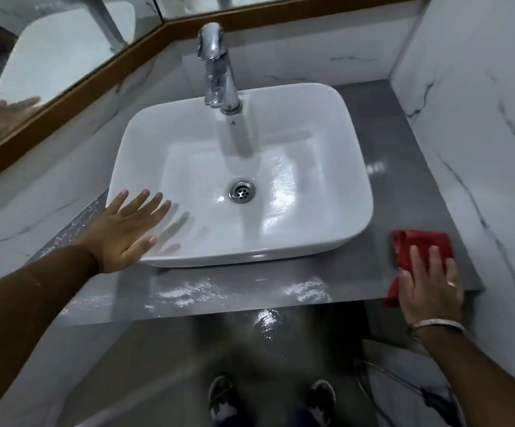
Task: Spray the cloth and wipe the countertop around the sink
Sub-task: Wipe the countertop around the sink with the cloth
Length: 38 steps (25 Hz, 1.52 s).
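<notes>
A white rectangular sink (351,211) sits on a grey countertop (250,291). A red cloth (416,241) lies on the counter's front right corner, and my right hand (428,282) presses flat on it, fingers spread over the fabric. Over the sink's front left rim hovers my left hand (126,229), fingers apart and holding nothing. Wet, foamy streaks show on the counter in front of the sink and along its left side. No spray bottle is in view.
A chrome tap (219,72) rises at the back of the sink. Marble-look walls close in on the left and right (481,134). A wood-framed mirror (49,57) runs along the back left. My feet (268,399) stand on the wet floor below.
</notes>
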Tool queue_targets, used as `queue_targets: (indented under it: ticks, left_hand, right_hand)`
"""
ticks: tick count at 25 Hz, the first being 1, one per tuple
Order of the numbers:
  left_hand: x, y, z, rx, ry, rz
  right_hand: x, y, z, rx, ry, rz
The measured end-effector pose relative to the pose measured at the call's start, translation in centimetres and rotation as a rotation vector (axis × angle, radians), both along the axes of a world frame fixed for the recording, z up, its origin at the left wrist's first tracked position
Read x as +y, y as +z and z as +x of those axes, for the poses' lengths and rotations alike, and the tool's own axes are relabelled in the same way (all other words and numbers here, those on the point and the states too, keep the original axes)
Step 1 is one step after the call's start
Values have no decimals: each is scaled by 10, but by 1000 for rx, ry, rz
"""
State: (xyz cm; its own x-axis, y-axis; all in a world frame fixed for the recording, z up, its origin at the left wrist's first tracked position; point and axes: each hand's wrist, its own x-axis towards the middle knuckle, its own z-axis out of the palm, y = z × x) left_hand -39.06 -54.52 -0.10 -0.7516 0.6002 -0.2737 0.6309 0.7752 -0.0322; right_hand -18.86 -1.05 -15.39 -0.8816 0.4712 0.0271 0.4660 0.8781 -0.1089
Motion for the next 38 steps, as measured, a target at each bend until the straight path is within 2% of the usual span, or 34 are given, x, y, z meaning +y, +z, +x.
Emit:
queue_targets:
  ticks: [1,2,5,6,8,9,10,12,14,15,16,18,20,21,23,25,27,28,29,30,31,32,33,34,35,36,38]
  left_hand:
    - [0,-1,-1,6,-28,7]
    - [0,-3,-1,11,-34,12]
    - [-4,-5,-2,38,-23,11]
    - [-5,-5,-2,44,-26,5]
    - [-6,-6,-2,53,-29,19]
    - [-7,-8,-2,54,-30,32]
    - [-8,-11,-2,59,-32,40]
    - [-10,-15,-4,83,-37,55]
    - [-12,-19,-7,96,-54,59]
    - [-14,-21,-9,103,-60,56]
    - [-13,-23,-10,115,-62,51]
    - [-14,-25,-11,137,-69,46]
    - [-15,-26,-10,140,-80,55]
    - [-16,-26,-11,141,-82,62]
    - [-17,-25,-12,140,-92,66]
    - [-18,-27,-11,158,-99,72]
    - [-17,-30,-11,177,-111,97]
    - [-17,-31,-12,182,-111,108]
    - [-17,-31,-13,183,-110,111]
    - [-16,-30,-12,184,-112,112]
    - [-16,-30,-10,184,-114,112]
    - [-16,-29,-10,183,-118,111]
    - [-12,-27,-9,175,-121,108]
    - [-13,-26,-9,163,-123,108]
    - [-15,-24,-10,157,-125,105]
    - [-17,-23,-10,156,-128,97]
    - [-18,-20,-10,157,-142,81]
  right_hand:
    - [-27,6,-2,37,-117,-48]
    - [-73,7,-7,48,-96,-80]
    - [-235,11,-13,-3,407,-124]
    - [-261,11,-12,-31,543,-118]
    - [-244,13,-15,-53,685,-35]
    - [-216,11,-12,-54,666,48]
    - [-185,10,-8,-56,537,56]
    - [-147,21,-6,71,64,-19]
    - [-190,37,-23,177,-240,-191]
    - [-242,40,-29,228,-207,-330]
    - [-294,36,-36,214,45,-425]
    - [-408,39,-43,-45,575,-211]
    - [-447,33,-44,-243,817,-174]
    - [-432,31,-44,-232,888,-75]
    - [-351,30,-39,-99,760,62]
    - [-243,30,-30,-36,461,161]
    - [-178,32,-23,-68,52,-10]
    - [-177,31,-31,-89,-117,-112]
    - [-199,26,-39,14,-140,-304]
    - [-239,18,-41,268,-202,-585]
    - [-284,18,-41,430,-171,-766]
    - [-327,19,-39,438,86,-604]
    - [-363,22,-36,236,345,-247]
    - [-397,28,-41,160,539,-91]
    - [-419,26,-41,29,626,-288]
    - [-426,36,-38,-105,658,-392]
    - [-371,25,-35,-109,774,-142]
